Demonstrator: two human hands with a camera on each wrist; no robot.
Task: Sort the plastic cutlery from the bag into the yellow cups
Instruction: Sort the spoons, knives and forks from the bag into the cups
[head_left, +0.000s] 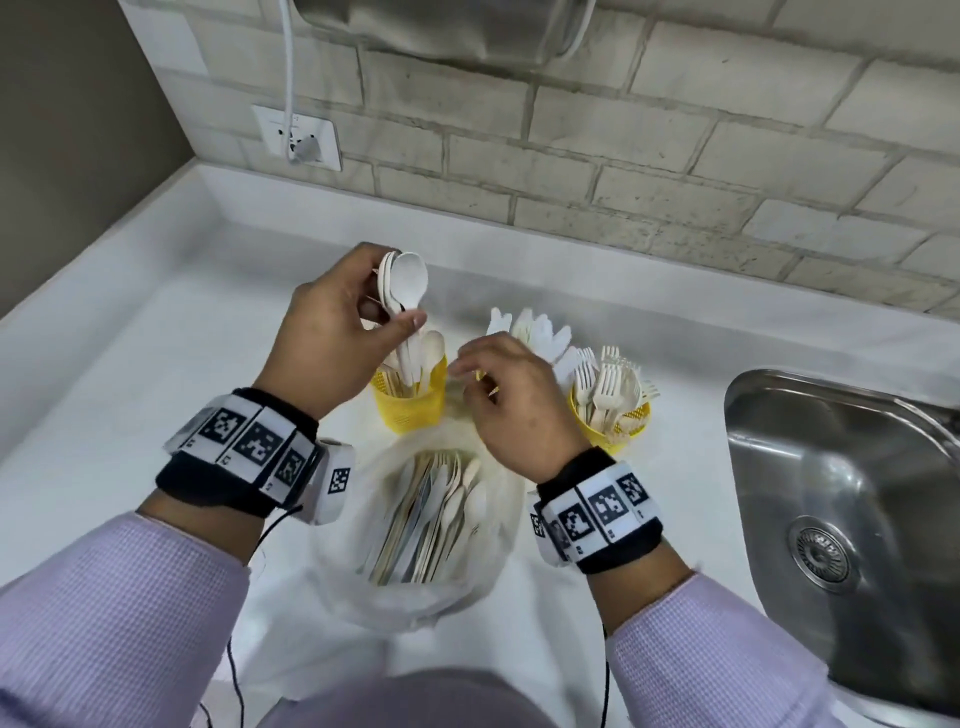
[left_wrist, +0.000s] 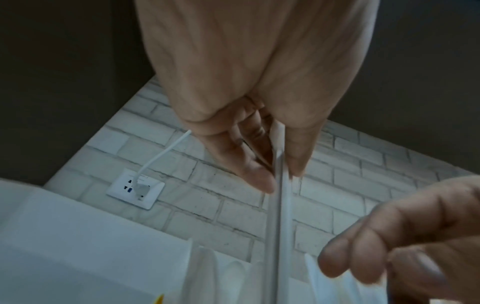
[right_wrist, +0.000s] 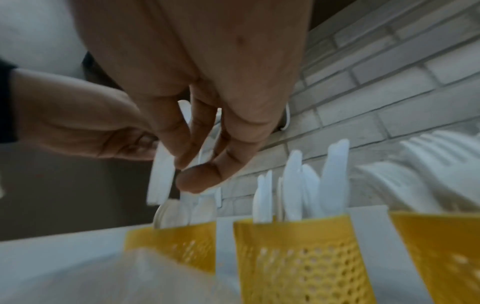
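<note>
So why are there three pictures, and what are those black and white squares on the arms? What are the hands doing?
No machine here, just a person. The squares are patterned bands strapped on each wrist. The big picture comes from a camera worn on the head, looking down. The other two come from little cameras on the wrists, so the fingers look huge.

On the white counter stand yellow cups: one with spoons, one with forks, and one with knives. In front lies a clear bag with more cutlery, and a metal sink sits at the right.

The left hand holds a stack of white spoons over the spoon cup. The right hand hovers nearby, fingers curled; it seems to hold nothing.
</note>
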